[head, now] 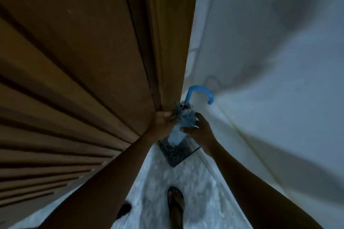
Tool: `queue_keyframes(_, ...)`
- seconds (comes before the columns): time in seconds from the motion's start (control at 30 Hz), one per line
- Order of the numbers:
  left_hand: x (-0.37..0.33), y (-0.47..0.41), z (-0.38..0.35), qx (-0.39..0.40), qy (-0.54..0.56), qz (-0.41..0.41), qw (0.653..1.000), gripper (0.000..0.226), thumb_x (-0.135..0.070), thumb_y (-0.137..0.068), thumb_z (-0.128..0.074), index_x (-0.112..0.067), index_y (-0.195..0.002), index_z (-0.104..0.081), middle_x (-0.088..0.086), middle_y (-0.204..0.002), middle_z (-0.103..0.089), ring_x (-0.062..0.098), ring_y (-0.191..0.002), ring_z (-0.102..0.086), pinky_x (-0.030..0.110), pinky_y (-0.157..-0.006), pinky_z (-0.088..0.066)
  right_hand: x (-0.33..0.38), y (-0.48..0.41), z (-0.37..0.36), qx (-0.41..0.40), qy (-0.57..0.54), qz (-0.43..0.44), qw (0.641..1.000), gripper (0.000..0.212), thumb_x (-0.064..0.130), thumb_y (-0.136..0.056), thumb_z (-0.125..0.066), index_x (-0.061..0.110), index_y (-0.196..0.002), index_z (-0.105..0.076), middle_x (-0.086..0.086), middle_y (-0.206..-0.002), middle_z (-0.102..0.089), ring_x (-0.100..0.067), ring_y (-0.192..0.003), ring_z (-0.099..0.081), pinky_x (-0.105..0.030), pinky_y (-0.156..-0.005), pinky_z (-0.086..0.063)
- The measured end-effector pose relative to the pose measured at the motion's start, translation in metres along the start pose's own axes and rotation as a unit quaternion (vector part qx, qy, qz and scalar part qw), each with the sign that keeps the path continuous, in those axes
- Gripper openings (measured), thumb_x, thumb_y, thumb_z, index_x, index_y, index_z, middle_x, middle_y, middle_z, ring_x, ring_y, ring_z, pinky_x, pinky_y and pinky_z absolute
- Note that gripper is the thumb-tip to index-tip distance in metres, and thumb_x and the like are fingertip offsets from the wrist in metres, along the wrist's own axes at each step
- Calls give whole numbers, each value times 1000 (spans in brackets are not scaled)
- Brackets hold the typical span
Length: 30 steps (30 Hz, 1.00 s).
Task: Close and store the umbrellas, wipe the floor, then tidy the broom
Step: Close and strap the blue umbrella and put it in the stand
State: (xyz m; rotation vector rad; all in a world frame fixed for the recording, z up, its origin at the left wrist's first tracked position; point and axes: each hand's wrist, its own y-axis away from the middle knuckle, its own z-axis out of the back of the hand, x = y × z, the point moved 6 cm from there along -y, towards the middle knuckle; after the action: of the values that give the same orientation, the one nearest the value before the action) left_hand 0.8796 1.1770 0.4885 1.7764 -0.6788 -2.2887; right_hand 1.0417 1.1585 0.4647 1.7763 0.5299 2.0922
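A closed light-blue umbrella (183, 120) with a blue hooked handle stands upright, its lower end inside a dark wire-mesh stand (176, 152) on the floor. My left hand (164, 119) grips the folded canopy from the left, just below the handle. My right hand (197, 128) holds the canopy from the right, thumb and fingers curled round it. The umbrella's tip is hidden inside the stand.
A brown panelled wooden door (78, 80) fills the left side, close to my left arm. A white wall (270, 61) rises on the right. The speckled pale floor (158, 182) runs between them, with my sandalled foot (176, 204) on it.
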Motion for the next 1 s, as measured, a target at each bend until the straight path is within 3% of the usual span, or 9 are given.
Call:
queue_keyframes(0.1, 44, -30, -13, 17, -12, 32, 999, 20, 1, -97, -57, 4, -113, -67, 24, -105, -71, 39, -95, -68, 47, -88, -53, -50, -37, -7, 5, 9, -16, 1000, 53, -9, -80, -74, 13, -124, -55, 0, -111, -68, -3, -97, -69, -20, -81, -58)
queue_keyframes(0.23, 78, -58, -29, 16, -15, 53, 998, 29, 10, -98, -47, 18, -125, -55, 40, -122, -55, 46, -108, -50, 47, -95, -41, -92, -73, -15, 3, 32, -35, 999, 39, 2, -85, -74, 19, -117, -60, -7, -115, -71, -22, -108, -68, -35, -92, -55)
queue_keyframes(0.37, 95, -81, -34, 5, -20, 50, 999, 27, -4, -102, -49, 1, -125, -64, 23, -122, -66, 30, -112, -64, 21, -85, -54, -103, -93, -22, -12, 50, -48, 998, 28, 2, -95, -63, 16, -119, -57, -5, -108, -67, -22, -105, -64, -21, -86, -51)
queue_keyframes(0.53, 109, -87, -25, -5, 28, 89, 996, 34, -24, -100, -51, -12, -130, -62, 15, -134, -62, 29, -123, -59, 43, -109, -46, -97, -84, -30, -77, 49, -92, 992, 48, 8, -84, -77, 8, -128, -58, -12, -126, -67, -28, -118, -63, -43, -104, -48)
queue_keyframes(0.7, 50, -10, 10, -20, 37, 113, 993, 36, -9, -104, -46, -6, -139, -52, 7, -122, -60, 19, -101, -61, 4, -73, -47, -55, -22, -39, -156, 20, -113, 981, 48, 7, -87, -73, -1, -130, -54, -13, -117, -60, -27, -112, -58, -35, -93, -45)
queue_keyframes(0.77, 40, 38, 36, -41, 35, 125, 991, 35, -8, -103, -48, -2, -137, -54, 9, -121, -59, 14, -85, -58, 0, -56, -42, -37, 11, -57, -145, 58, -91, 984, 37, 14, -90, -70, 2, -123, -58, -17, -118, -64, -33, -115, -60, -33, -89, -44)
queue_keyframes(0.87, 46, 130, 87, -97, 50, 121, 987, 30, 6, -99, -50, 11, -127, -59, 26, -122, -64, 26, -95, -68, 2, -59, -43, -24, 68, -108, -77, 116, -79, 987, 58, 32, -86, -72, 3, -133, -56, -18, -132, -61, -36, -123, -56, -41, -106, -43)
queue_keyframes(0.93, 59, 207, 123, -148, 68, 110, 981, 26, 16, -95, -48, 12, -118, -60, 15, -106, -66, -1, -82, -70, 10, -75, -49, -15, 112, -153, -29, 114, -63, 991, 38, 26, -83, -75, 7, -115, -66, -17, -124, -66, -35, -118, -61, -45, -106, -45)
queue_keyframes(1.0, 80, 294, 158, -214, 105, 124, 963, 25, 16, -95, -47, 8, -115, -60, 7, -94, -61, -6, -63, -64, 16, -83, -51, 0, 173, -209, 50, 124, -52, 990, 14, 11, -85, -71, 16, -98, -70, -8, -109, -70, -25, -108, -64, -36, -98, -50)
